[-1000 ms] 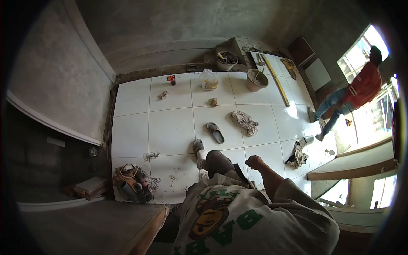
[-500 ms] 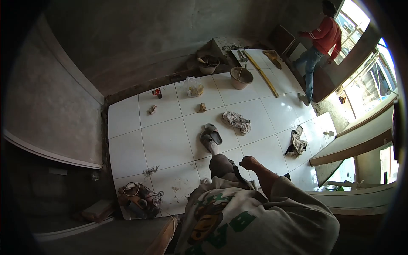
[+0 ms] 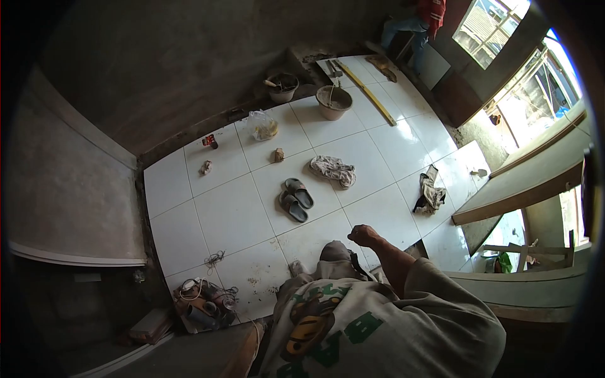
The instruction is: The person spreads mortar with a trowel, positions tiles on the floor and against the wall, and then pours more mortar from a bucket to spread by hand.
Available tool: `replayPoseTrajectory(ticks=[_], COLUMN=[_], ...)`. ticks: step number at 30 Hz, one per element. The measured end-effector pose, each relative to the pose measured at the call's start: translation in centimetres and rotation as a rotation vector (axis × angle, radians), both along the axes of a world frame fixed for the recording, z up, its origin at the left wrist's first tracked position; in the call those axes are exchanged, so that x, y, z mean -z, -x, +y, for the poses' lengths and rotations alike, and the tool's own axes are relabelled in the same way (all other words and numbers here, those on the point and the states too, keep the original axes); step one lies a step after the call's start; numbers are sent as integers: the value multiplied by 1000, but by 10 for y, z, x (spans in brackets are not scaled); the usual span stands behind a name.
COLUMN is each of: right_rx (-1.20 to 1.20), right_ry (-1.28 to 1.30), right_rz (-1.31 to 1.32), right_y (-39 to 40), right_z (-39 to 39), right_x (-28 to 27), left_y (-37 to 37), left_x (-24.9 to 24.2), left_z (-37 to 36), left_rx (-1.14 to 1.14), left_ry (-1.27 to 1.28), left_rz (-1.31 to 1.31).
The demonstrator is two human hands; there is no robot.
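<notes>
My right hand [image 3: 363,235] hangs in front of my body at the right, fingers curled closed, and I see nothing in it. The hand is above the white tiled floor [image 3: 378,214]. Beyond it, a pair of dark slide sandals [image 3: 295,200] lies on the tiles. My bent knee [image 3: 335,251] shows just left of the hand, below my grey shirt [image 3: 353,321]. Farther off lies a crumpled patterned cloth [image 3: 333,171], and to the right another rumpled cloth [image 3: 430,191]. My left hand is out of view.
Two buckets [image 3: 334,103] [image 3: 282,88], a yellow level [image 3: 365,91] and a plastic bag [image 3: 262,125] stand or lie toward the far wall. Tools and cables [image 3: 205,304] sit at lower left. A person in a red top [image 3: 431,16] is at the back. Window frames [image 3: 523,195] border the right.
My foot has come out of the sandals, which stay on the tiles. The other person has moved left along the back wall. My right hand remains closed; the view has shifted slightly.
</notes>
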State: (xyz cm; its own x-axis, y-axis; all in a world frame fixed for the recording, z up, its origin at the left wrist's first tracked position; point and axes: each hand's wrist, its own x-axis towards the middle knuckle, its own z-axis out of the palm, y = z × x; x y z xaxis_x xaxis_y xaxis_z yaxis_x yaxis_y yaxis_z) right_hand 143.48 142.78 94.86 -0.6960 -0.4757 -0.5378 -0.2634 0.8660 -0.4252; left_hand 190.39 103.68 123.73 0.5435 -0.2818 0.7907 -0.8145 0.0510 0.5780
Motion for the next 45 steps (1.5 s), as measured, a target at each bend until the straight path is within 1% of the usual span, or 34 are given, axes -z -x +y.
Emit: replayPoseTrajectory(ticks=[2,3,4,5,6,7,8,9,10,11,12,13,15,16,17,19,20,22,25,27,30,33,35,37,38,40,43,45], right_rx=[31,45,-25,50,124,325,384,449,485,575,598,626,789,931,954,1062,1079,1124,1177,1196,1215,1180,1076,1055,1030,1008,973,889], right_ry=[1,-1,31,17,3,-30,-46,-44,-66,-122,-134,-148,-136,-34,-35,-75,-35,-20,-8,-18,-18,12,-22,-12,3,9,-14,-51], right_rz=[-18,-29,-20,-55,-91,-170,-202,-212,-228,-236,-222,-210,-232,-313,-316,-278,-284,-314,-336,-344,-342,-357,-340,-324,-310,-283,-285,-306], right_y=[2,4,5,7,9,8,10,8,9,7,6,3,0,-1,-2,-1,-3,-7,-5,-4,8,28,46,61,69,85,117,139], right_z=[15,25,40,59,78,93,115,134,160,179,200,223,263,278,285,294,303,311,315,313,300,281,270,269,267,268,276,282], right_x=[-25,-31,-35,-25,-15,-23,-17,-20,-6,-7,-4,0,11,7,-2,-19,-17,-22,-24,-21,-14,-13,-15,-10,-6,4,9,14], left_y=[25,41,52,58,114,159,205,236,260,303,331,357,397,412,425,445,453,466,476,479,489,506,526,546,554,570,589,594], left_x=[7,15,37,84,80,85,90,103,134,131,144,154,162,171,175,191,199,212,228,234,251,270,267,259,257,254,256,260], left_z=[-14,-20,-35,-51,-36,-24,-4,10,12,47,68,90,132,149,164,185,193,205,213,210,195,174,168,165,164,165,168,173], left_rx=[282,429,519,751,830,905,999,1170,1355,1434,1570,1652,1743,1815,1883,1941,1947,1936,1939,1933,1907,1867,1848,1860,1862,1867,1846,1822], left_ry=[-86,-190,-358,-257,-446,-595,-701,-796,-839,-903,-943,-1040,-1339,-1405,-1459,-1510,-1520,-1585,-1638,-1648,-1660,-1674,-1621,-1650,-1643,-1652,-1641,-1645], left_rz=[240,378,452,52,398,493,513,484,383,617,642,562,310,210,66,-146,-154,-283,-309,-375,-461,-461,-528,-371,-372,-256,-291,-228])
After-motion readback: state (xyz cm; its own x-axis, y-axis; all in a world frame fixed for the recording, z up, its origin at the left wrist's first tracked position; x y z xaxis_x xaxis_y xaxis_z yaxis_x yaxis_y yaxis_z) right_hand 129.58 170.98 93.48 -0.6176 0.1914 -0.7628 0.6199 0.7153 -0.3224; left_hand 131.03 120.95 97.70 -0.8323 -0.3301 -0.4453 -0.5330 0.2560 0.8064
